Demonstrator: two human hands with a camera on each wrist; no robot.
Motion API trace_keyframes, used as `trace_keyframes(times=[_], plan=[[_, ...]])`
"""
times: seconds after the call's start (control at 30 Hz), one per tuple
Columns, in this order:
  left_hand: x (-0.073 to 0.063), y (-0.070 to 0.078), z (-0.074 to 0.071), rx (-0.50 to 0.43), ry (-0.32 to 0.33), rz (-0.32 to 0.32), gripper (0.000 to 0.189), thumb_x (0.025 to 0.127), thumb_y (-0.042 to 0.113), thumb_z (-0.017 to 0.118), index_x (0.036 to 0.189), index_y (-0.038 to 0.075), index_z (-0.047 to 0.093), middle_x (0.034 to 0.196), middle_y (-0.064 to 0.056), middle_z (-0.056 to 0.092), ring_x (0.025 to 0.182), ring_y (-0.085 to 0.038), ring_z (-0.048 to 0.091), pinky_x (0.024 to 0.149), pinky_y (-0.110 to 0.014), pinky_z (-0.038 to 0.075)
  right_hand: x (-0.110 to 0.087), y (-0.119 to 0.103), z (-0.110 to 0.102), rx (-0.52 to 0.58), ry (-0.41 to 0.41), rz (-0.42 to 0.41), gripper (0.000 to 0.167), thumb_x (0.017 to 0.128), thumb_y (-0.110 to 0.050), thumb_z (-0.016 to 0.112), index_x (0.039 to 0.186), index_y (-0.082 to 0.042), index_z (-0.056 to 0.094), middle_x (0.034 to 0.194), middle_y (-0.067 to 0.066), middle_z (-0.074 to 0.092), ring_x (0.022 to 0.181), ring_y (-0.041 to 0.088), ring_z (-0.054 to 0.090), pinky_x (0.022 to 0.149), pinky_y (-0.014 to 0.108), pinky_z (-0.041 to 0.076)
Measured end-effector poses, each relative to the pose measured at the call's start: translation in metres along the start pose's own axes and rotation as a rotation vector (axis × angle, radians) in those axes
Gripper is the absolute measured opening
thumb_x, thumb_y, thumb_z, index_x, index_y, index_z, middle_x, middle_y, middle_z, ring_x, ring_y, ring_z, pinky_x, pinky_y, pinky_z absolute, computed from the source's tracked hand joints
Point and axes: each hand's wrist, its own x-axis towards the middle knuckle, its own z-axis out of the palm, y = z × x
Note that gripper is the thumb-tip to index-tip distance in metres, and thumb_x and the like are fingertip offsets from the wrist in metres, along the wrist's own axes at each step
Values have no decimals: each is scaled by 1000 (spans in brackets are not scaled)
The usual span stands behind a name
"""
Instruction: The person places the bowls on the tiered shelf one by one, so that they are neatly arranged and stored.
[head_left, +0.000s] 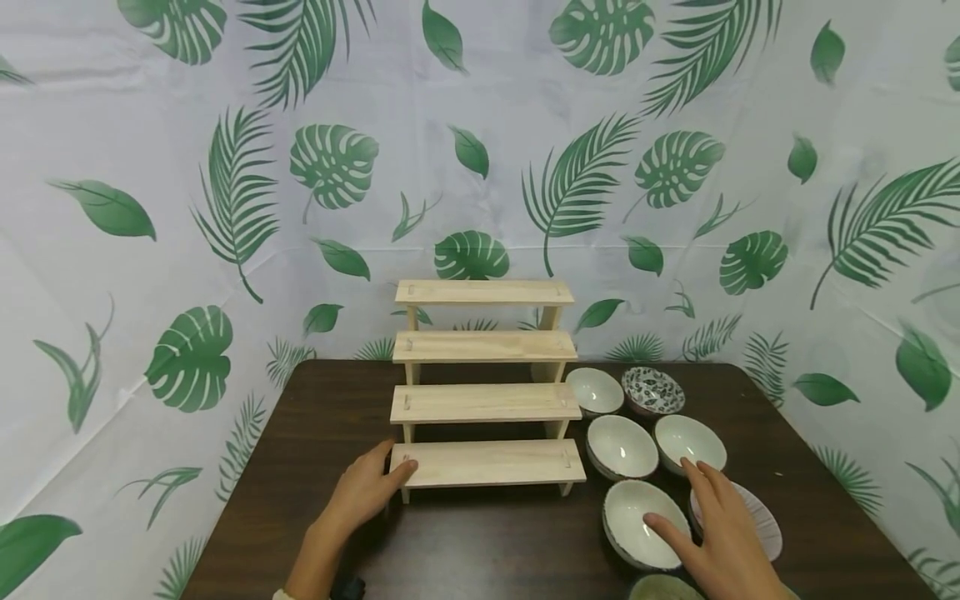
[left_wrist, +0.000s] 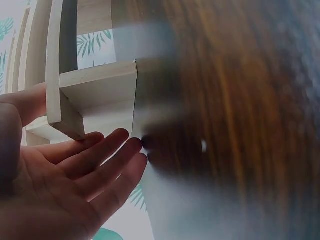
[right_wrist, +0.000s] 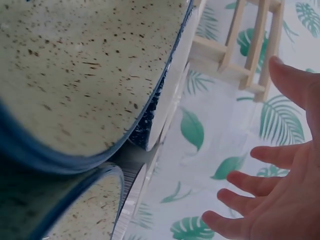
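Observation:
A pale wooden tiered stand (head_left: 487, 404) with stepped shelves stands on the dark table. My left hand (head_left: 363, 492) grips the left end of its lowest shelf (head_left: 491, 463), thumb on top. In the left wrist view, that hand's fingers (left_wrist: 107, 157) reach under the board (left_wrist: 67, 112). My right hand (head_left: 723, 533) is over the bowls on the right, fingers spread, holding nothing. Nearest to it are a white bowl (head_left: 641, 521) and a pinkish ribbed dish (head_left: 761, 525), partly hidden by the hand. A speckled, blue-rimmed bowl (right_wrist: 90, 75) looms large in the right wrist view.
More white bowls (head_left: 622, 447) and a dark-patterned bowl (head_left: 652, 390) sit right of the stand. A greenish bowl (head_left: 663, 587) is cut off at the bottom edge. Behind the dark wood table (head_left: 330, 408) hangs a leaf-print cloth (head_left: 465, 200).

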Motion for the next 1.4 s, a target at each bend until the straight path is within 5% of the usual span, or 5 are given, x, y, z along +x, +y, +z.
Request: trace_keyframes(times=[0.27,0.67,1.23,1.4], plan=[[0,1,0,-2,8,-8,72,102,47,61,147,-7,49,145,-30,57,132,-51,55,104,-67,45,-7,5,1,-28,-13,19,98,85,-52,80,151,9,39,145,39,39,128,58,41,96,78,36],[-1,-3,-1,2,11,-19,74,102,48,59,149,-8,47,147,-31,55,133,-53,53,105,-67,44,-20,24,3,-117,131,4,101,73,-53,88,143,6,46,138,34,46,122,54,45,89,77,40],[-3,-6,-3,4,12,-30,73,103,48,58,148,-8,47,144,-33,56,131,-54,55,103,-69,44,-27,71,-7,-171,-295,298,120,84,-74,67,153,14,24,144,49,26,126,71,33,98,81,37],[-2,-8,-2,5,21,-25,72,103,47,58,149,-7,47,144,-32,57,130,-53,56,103,-69,45,-32,87,-2,-141,-330,313,122,85,-72,68,154,15,20,144,51,24,125,73,33,96,81,39]])
